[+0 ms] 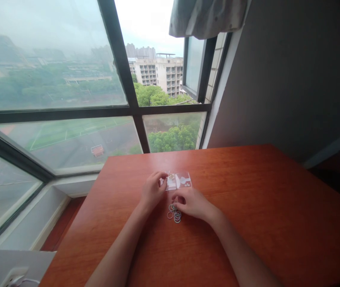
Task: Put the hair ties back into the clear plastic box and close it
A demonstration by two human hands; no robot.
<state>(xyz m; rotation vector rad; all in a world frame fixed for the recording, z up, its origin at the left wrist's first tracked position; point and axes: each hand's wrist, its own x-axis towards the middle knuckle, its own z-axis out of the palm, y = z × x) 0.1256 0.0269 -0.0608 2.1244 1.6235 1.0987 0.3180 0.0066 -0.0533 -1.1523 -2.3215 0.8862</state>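
Note:
A small clear plastic box (171, 185) lies open on the table, its clear lid (183, 180) spread to the right. Small rings, pale or gold-toned, seem to lie inside the box. My left hand (153, 190) curls its fingers and thumb round the box's left edge. Just in front of the box is a loose cluster of thin, pale rings (177, 216), several overlapping. My right hand (194, 204) is over the back of this cluster, thumb and fingers bent together in a pinch at the rings. Its fingertips partly hide what is between them.
The reddish-brown wooden table (247, 207) reaches toward a dark-framed window (134, 109). A grey curtain (207, 18) hangs at the upper right of the window, near an open pane. A wall socket with a white plug (17, 280) is at the lower left.

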